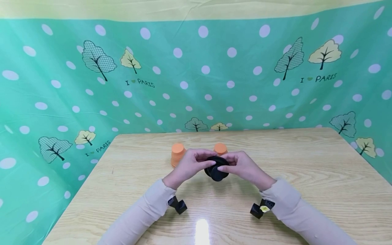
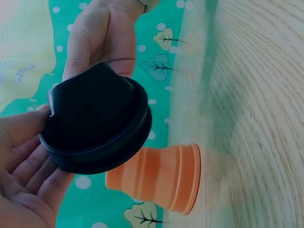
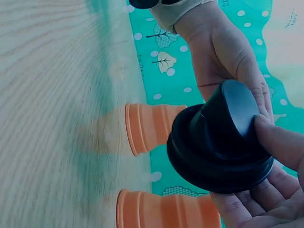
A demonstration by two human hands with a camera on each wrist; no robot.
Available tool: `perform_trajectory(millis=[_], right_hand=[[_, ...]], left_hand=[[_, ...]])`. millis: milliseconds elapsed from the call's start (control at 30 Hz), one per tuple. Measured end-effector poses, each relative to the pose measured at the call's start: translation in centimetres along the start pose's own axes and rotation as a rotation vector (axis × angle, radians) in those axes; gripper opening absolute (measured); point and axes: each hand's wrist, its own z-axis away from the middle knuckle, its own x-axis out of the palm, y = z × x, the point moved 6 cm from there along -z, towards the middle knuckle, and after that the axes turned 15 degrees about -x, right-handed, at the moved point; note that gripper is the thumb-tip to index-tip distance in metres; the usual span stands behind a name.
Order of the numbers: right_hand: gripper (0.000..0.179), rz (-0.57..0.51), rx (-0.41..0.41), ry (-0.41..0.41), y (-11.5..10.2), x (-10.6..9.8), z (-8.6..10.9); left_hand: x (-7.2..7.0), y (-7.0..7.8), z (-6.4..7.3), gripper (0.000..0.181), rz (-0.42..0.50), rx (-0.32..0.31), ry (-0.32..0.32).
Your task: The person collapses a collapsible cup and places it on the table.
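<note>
A black collapsible cup [image 1: 217, 175] is held above the table by both hands. It is partly folded: its narrow end leans to one side out of the wider rings, as the right wrist view of the cup [image 3: 216, 156] shows. My left hand [image 1: 195, 162] grips its left side, thumb on top and fingers beneath the rim. From the right, my right hand [image 1: 240, 166] grips it too, its thumb pressing against the tilted narrow part. In the left wrist view the cup [image 2: 95, 114] hides part of the far hand's fingers.
Two orange collapsible cups stand upside down beyond the hands: the left cup [image 1: 178, 153] partly behind the left hand, the right cup [image 1: 220, 148] just behind the black one. The wooden table [image 1: 147, 149] ends at a green dotted cloth [image 1: 214, 81]. Small black cameras sit at both wrists.
</note>
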Motion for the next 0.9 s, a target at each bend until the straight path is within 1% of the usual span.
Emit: perform_trajectory(millis=[100,233,333,433,567,700,900], right_hand=[[0.033,-0.018,-0.015,0.032,-0.2,-0.1,0.0],[0.033,-0.075,-0.022,0.126,-0.5,-0.6,0.0],[0.034,-0.152,-0.032,0.205,-0.6,-1.2,0.0],[0.036,-0.212,-0.040,0.243,-0.6,-1.5,-0.1],[0.037,-0.243,-0.041,0.246,-0.5,-1.5,-0.1],[0.039,-0.263,-0.052,0.241,-0.4,-1.2,-0.2],[0.042,-0.227,-0.068,0.250,-0.4,-1.3,-0.1]], left_hand=[[-0.1,0.0,0.0,0.034,0.021,0.002,0.024],[-0.5,-0.1,0.2,0.040,0.090,-0.027,0.047],[-0.6,-0.1,0.3,0.042,0.150,-0.039,0.041],[-0.6,-0.2,0.3,0.045,0.187,-0.017,0.028],[-0.4,-0.3,0.2,0.045,0.212,-0.002,0.040],[-0.2,-0.2,0.0,0.039,0.221,0.004,0.053],[-0.1,-0.2,0.0,0.033,0.205,0.017,0.061]])
